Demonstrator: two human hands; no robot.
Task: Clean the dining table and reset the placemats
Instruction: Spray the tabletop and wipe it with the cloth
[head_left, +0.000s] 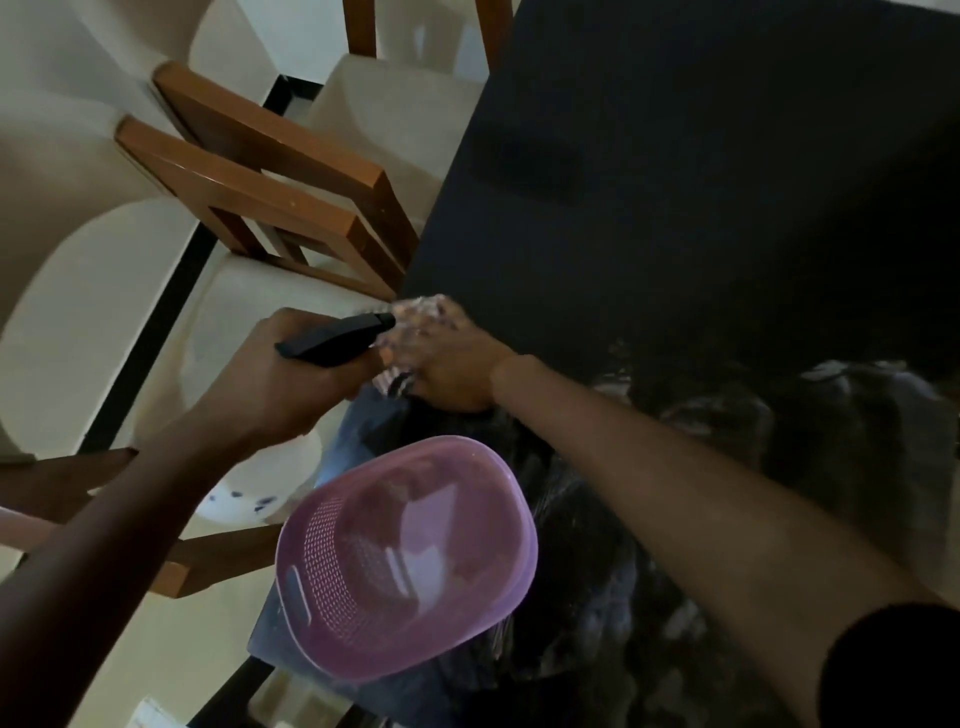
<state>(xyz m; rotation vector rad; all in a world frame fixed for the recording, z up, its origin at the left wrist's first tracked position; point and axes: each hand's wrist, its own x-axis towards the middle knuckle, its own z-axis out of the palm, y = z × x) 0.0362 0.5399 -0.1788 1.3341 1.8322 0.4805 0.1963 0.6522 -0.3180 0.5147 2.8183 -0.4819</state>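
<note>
My left hand (291, 374) grips a spray bottle by its black trigger head (337, 340), the nozzle pointing right toward the table's left edge. Just beyond the nozzle, my right hand (452, 369) holds a pale, blurred cloth (415, 317) bunched against the edge of the dark dining table (675, 182). A purple perforated basket (405, 561) stands near me on a dark bluish placemat (358, 421) at the table's near left. More dark patterned mats (727, 415) lie under and right of my right forearm.
Two wooden chairs (270, 171) with cream seats stand along the table's left side. Another wooden chair frame (67, 483) is under my left forearm. A white round object with blue specks (260, 488) sits below the table edge. The floor is cream tile with black strips.
</note>
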